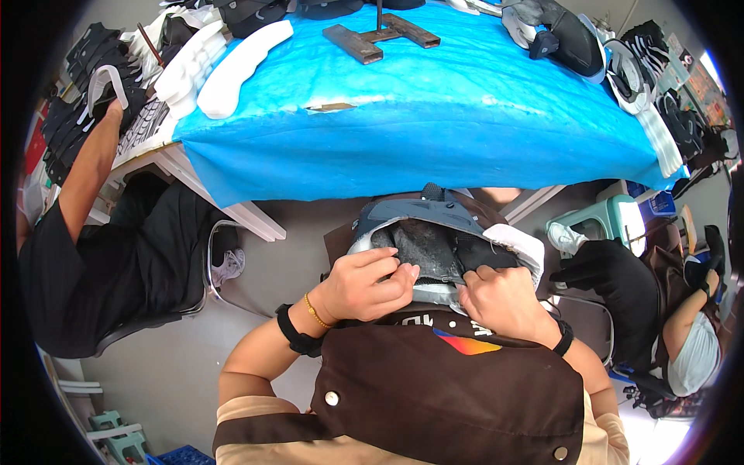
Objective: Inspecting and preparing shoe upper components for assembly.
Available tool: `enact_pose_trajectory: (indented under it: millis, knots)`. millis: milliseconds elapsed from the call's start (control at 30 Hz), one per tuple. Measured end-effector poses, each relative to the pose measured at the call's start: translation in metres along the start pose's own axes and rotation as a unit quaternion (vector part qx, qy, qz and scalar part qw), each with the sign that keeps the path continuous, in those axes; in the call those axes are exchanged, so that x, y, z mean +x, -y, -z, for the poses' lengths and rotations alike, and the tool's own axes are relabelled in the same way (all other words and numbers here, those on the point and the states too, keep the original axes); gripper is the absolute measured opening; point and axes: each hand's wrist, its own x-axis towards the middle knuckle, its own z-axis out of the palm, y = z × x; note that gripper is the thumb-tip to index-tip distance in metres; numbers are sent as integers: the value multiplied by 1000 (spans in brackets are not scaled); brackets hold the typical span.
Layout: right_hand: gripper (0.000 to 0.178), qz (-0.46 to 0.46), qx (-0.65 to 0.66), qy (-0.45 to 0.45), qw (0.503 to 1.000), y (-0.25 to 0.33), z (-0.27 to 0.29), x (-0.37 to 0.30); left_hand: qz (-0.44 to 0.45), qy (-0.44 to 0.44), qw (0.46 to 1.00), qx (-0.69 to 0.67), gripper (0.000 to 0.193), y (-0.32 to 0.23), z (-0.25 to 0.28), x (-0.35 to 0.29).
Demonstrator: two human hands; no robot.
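A dark grey padded piece (418, 215) with pale edging and a black lining lies in my lap, its hollow side turned up. My left hand (368, 285) is at its near left edge with the fingertips pinched together; what they hold, if anything, is too small to make out. On the near right rim, my right hand (500, 298) is closed, its fingers curled over the edge of the lining. A white flap (518, 242) of the piece stands out beyond my right hand.
Ahead is a table with a blue cover (434, 151); a rusty metal stand (380, 39), white curved foam pieces (244, 70) and black padded pieces (558, 35) rest on it. Co-workers sit at left (132, 263) and right (620, 287). A pale green stool (608, 217) stands at right.
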Motion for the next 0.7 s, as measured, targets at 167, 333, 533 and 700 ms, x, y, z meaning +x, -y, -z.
enact_pose_trajectory:
  millis: [167,333,533,700]
  knots:
    - [18,-65,27,-16,997,5,5,5,16,-2,1000,19,7,-1,2,3]
    - [18,36,-40,-121,991,20,20,34,37,3,999,39,7,-4,3,4]
    - [13,10,-52,-17,998,22,-2,57,88,0,996,25,20,-5,7,2]
    - [12,-39,-2,-29,999,27,-2,53,168,-12,985,-23,35,-9,11,-2]
